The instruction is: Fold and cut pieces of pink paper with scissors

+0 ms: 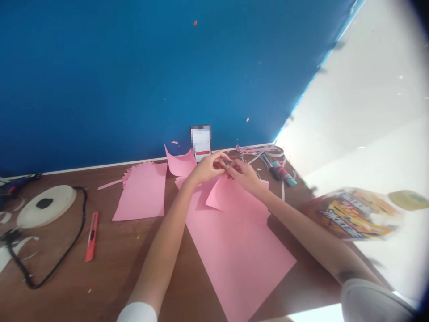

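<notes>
My left hand [210, 167] and my right hand [244, 174] meet fingertip to fingertip above the middle of the table. Both have curled, pinching fingers at the upper end of a small pink paper piece [217, 195], whose lower corner lifts off the sheet below. Exactly where each finger grips is partly hidden. Beneath them lies a large pink paper sheet [241, 259], stretching toward me at a slant. A curved pink paper piece [181, 164] stands just left of my left hand. Farther left is a flat pink sheet [142, 192] with a fringed strip at its back edge.
A red box cutter [91, 237], a white round object [47, 206] and a black cable [72, 257] lie left. A phone [202, 142] leans on the blue wall [134, 89]. Loose strips [258, 151] and a tube [284, 173] are back right; a labelled bottle [358, 213] is beside my right forearm.
</notes>
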Demonstrator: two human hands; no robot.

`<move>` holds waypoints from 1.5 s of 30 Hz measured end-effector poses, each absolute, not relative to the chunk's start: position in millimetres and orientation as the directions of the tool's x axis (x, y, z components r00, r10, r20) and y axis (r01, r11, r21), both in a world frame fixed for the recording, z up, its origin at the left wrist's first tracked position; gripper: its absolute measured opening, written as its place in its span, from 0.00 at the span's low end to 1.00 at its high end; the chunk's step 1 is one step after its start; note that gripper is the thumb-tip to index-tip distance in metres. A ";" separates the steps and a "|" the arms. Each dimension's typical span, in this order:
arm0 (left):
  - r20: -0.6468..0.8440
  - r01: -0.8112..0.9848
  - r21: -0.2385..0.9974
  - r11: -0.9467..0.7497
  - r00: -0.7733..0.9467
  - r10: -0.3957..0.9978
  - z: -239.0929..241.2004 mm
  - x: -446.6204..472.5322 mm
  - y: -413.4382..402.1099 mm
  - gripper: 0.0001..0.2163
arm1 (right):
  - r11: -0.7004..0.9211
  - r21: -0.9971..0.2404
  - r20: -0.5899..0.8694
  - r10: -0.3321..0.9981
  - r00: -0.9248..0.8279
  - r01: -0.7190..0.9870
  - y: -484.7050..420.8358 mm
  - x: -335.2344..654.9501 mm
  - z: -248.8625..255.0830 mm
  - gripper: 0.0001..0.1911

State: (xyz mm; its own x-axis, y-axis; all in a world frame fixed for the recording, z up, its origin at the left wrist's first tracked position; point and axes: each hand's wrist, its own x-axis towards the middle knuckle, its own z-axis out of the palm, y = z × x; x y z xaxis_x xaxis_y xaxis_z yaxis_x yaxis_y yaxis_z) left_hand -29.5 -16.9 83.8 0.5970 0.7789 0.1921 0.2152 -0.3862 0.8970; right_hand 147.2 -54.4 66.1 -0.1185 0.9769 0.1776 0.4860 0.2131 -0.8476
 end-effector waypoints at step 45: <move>0.174 0.236 0.897 -0.373 0.587 0.790 78.8 -34.5 -9.7 0.09 | 0.312 -0.843 0.271 0.950 -0.154 0.439 -49.8 154.0 64.2 0.06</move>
